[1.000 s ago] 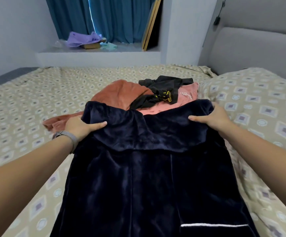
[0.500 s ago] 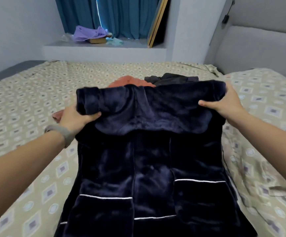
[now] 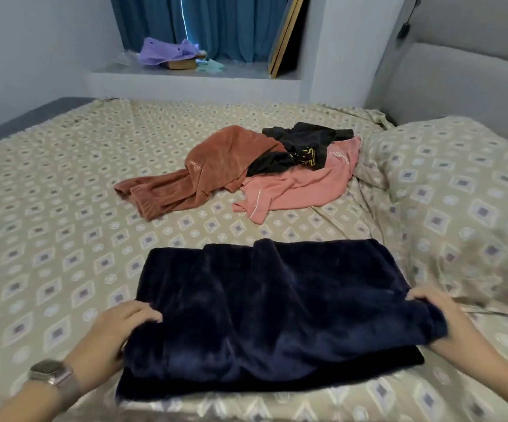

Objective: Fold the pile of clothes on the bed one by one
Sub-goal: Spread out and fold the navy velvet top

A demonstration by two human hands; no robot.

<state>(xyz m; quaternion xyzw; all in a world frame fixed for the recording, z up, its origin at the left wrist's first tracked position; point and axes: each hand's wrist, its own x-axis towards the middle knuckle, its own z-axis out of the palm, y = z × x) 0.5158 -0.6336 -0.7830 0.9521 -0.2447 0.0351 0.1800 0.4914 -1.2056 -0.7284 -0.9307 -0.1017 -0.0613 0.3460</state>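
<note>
Folded down since a moment ago, the navy robe (image 3: pixel 264 315) now lies doubled over on the bed (image 3: pixel 64 178) before me. Left hand (image 3: pixel 115 333) and right hand (image 3: pixel 447 318) each grip a near corner. Beyond, the brown trousers (image 3: pixel 204 169), black top (image 3: pixel 301 147) and pink shirt (image 3: pixel 304 184) are unfolded, so most remains.

navy fleece garment (image 3: pixel 271 312) | folded flat, near bed edge | unfolded clothes pile (image 3: pixel 264 169) beyond

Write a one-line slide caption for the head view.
Both hands, left and right, grip the folded navy garment on the bed; unfolded clothes pile beyond.
</note>
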